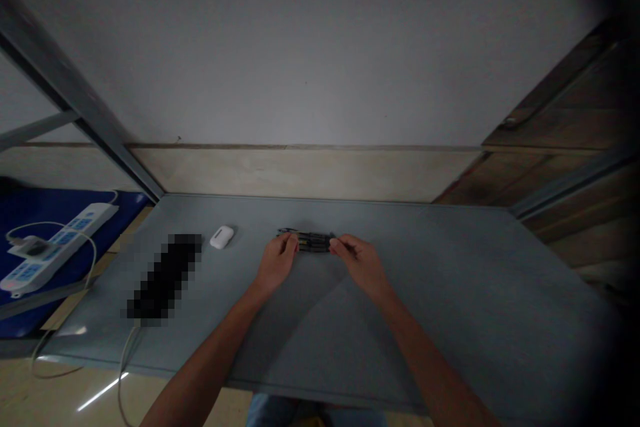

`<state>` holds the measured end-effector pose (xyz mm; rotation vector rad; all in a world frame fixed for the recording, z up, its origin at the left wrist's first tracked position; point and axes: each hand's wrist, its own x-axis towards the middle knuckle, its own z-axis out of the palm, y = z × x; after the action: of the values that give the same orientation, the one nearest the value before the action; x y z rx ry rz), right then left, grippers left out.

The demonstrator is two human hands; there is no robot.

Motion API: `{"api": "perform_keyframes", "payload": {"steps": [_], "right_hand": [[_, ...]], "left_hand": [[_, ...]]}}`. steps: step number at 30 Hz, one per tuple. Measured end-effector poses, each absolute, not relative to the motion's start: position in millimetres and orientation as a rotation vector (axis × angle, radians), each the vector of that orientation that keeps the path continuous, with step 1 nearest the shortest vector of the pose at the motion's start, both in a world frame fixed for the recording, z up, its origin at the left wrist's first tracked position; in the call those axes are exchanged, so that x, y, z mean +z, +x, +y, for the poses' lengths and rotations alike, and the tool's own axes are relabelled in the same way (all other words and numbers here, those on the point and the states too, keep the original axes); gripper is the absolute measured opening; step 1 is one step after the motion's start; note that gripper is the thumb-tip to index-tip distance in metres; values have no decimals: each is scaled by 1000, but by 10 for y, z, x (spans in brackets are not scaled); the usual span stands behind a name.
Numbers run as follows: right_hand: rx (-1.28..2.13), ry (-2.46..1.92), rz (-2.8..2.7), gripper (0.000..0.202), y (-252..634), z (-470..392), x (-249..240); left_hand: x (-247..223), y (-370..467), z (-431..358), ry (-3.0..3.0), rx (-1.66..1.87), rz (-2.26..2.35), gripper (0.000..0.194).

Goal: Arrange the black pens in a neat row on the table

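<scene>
A small bundle of dark, thin, pen-like sticks (314, 242) lies crosswise at the middle of the grey table, held between my two hands. My left hand (281, 257) pinches its left end, with the thumb and fingers pressed together. At the right end, my right hand (357, 259) grips the bundle between thumb and forefinger. The fingers cover parts of both ends. Some stick tips show just past my left fingertips.
On the grey table (450, 280), a white earphone case (222, 237) lies left of my hands. Farther left is a blurred-out dark object (165, 277) with a cable. A white power strip (63, 247) rests on a blue surface beyond the left edge. A wall stands behind.
</scene>
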<state>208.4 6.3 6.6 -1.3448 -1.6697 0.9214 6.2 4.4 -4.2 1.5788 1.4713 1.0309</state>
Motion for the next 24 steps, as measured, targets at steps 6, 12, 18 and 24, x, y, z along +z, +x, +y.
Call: {"api": "perform_keyframes", "payload": {"steps": [6, 12, 18, 24], "right_hand": [[917, -1326, -1657, 27, 2080, 65, 94], [951, -1355, -1650, 38, 2078, 52, 104], [939, -1321, -1628, 28, 2082, 58, 99], [963, -1357, -1657, 40, 2072, 36, 127]], "left_hand": [[-35, 48, 55, 1572, 1036, 1474, 38], [-56, 60, 51, 1550, 1031, 1476, 37], [-36, 60, 37, 1535, 1027, 1474, 39], [-32, 63, 31, 1567, 1028, 1478, 38]]}}
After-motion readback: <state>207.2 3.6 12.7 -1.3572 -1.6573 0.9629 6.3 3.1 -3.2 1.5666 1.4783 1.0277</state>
